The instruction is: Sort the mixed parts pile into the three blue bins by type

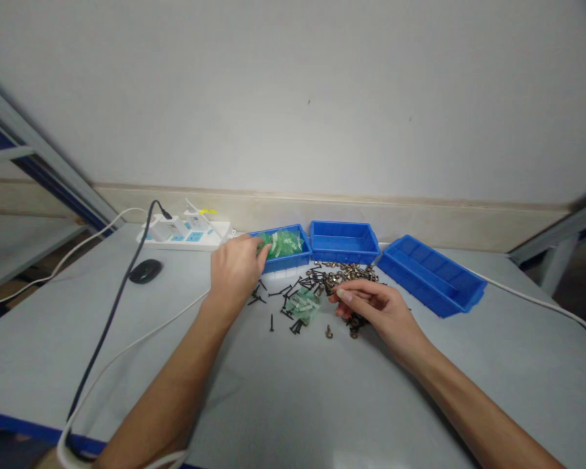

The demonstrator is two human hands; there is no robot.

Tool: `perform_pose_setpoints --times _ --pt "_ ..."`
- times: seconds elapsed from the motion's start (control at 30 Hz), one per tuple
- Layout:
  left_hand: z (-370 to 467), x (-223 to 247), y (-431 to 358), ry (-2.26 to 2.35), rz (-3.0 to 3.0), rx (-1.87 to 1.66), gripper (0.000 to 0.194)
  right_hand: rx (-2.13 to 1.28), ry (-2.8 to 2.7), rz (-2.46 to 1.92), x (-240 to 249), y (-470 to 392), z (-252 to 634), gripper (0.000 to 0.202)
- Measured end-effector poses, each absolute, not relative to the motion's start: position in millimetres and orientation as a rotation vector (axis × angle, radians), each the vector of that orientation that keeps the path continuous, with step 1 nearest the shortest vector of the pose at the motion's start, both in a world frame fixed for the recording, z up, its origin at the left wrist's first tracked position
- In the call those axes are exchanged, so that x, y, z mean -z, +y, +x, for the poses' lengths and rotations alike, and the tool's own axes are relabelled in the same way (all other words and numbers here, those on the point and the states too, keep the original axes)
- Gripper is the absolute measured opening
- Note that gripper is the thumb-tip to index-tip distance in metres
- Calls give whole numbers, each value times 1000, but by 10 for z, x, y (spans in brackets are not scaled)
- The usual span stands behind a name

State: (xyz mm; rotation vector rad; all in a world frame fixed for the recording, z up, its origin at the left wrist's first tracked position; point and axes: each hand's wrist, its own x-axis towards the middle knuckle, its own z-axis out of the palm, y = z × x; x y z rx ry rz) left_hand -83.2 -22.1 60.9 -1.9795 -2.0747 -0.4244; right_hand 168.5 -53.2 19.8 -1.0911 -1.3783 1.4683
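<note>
My left hand (237, 264) is over the left end of a blue bin (288, 262) holding small green plastic packets (287, 242). Its thumb lies beside the packets; the other fingers are mostly hidden behind the hand, so I cannot tell its grip. Above the right part of a screw pile, my right hand (378, 309) is closed, thumb and forefinger pinched together. What lies between those fingertips is too small to make out. Brass-coloured screws (344, 272) are heaped behind it. Black screws (295, 290) and another green packet (305, 305) lie to its left.
Two more blue bins, one in the middle (344, 255) and one angled at the right (427, 281), stand toward the wall. A white power strip (190, 236), a black mouse (146, 271) and a dark cable (112, 306) are at the left. A loose screw (329, 331) lies in front.
</note>
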Motion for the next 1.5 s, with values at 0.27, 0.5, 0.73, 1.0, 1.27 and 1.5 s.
perform_pose_setpoints --times 0.27,0.5,0.73,1.0,1.27,1.5 --pt "-838 -656 -272 -2094 -1880 422 31 -1473 -1362 -1076 -217 -521 1677 31" --pt "-614 -626 -399 -1561 -2754 580 23 -1397 -1309 -1063 -223 -498 1717 28" --pt "-422 -562 -479 -1525 -3003 217 25 -1328 -1228 -1027 -156 -430 1779 23" --pt "-444 -581 -444 -1558 -2911 406 24 -1291 -1252 -1061 -202 -440 1774 26" --pt "-409 -628 -423 -1836 -2923 1655 23 -1240 -1412 -1168 -246 -504 1704 49" --pt "-389 -591 -409 -1970 -3050 1950 25 -1350 -1282 -1105 -203 -534 1653 37"
